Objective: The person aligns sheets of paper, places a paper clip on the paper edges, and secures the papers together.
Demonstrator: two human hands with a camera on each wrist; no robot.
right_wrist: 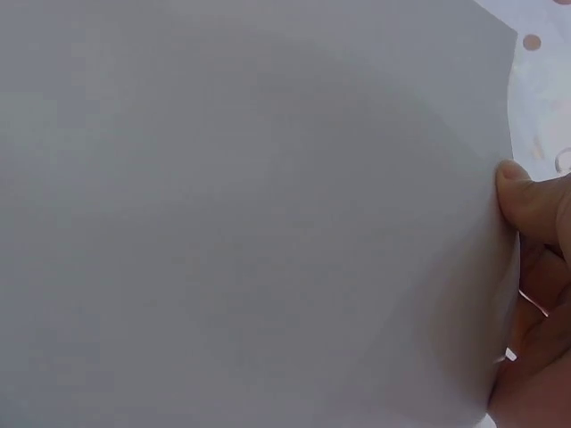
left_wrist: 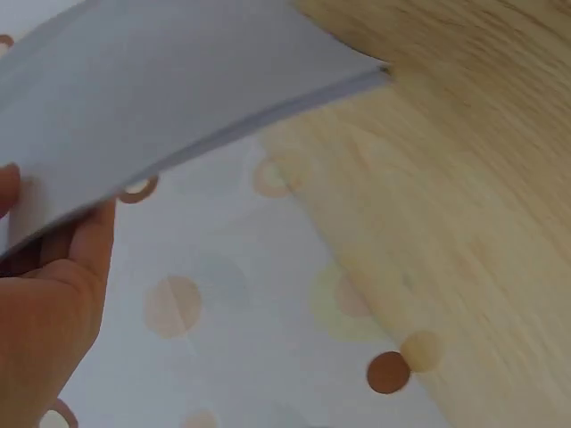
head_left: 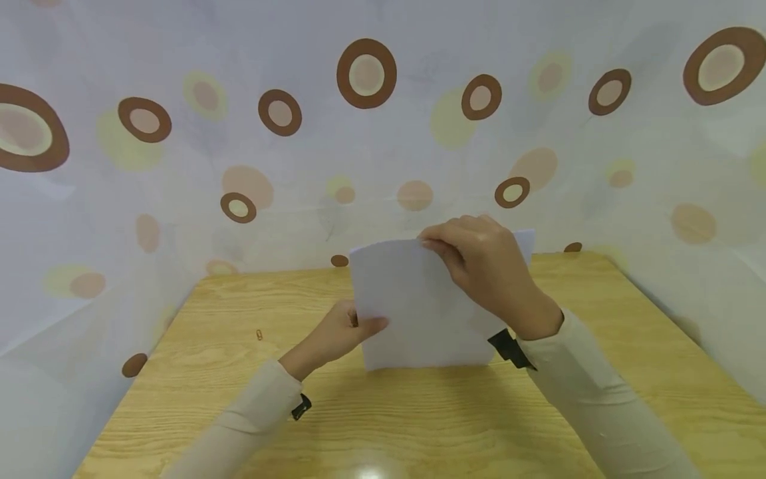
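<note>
Pinching the upper edge of the white paper (head_left: 419, 299) between thumb and fingertips, the right hand (head_left: 487, 269) leaves only the paper's thickness in its grip. The left hand (head_left: 335, 332) grips the lower part of the left edge, thumb on the near face and fingers behind, likewise closed down to the paper. The paper is held raised between the hands, below the right fingertips and to the right of the left fingers. Whether its lower edge touches the table (head_left: 389, 426) below the fingers cannot be told.

For good handling, use the left thumb as the anchor and apply light, even pressure at the right fingertips. A hard pinch could crease the paper; a loose one could let its layers slide apart.

To the left of the left fingers, an orange paper clip (head_left: 259, 334) lies on the table, apart from both hands. Farthest from the fingers, behind the table, rises a dotted sheet (head_left: 239, 53).

The left wrist view shows the paper's edge, apparently with more than one layer; the head view does not reveal this. The right wrist view shows the paper bowing beside the right thumb, with the other fingers curled behind. Only the head view includes the clip and both hands together.
</note>
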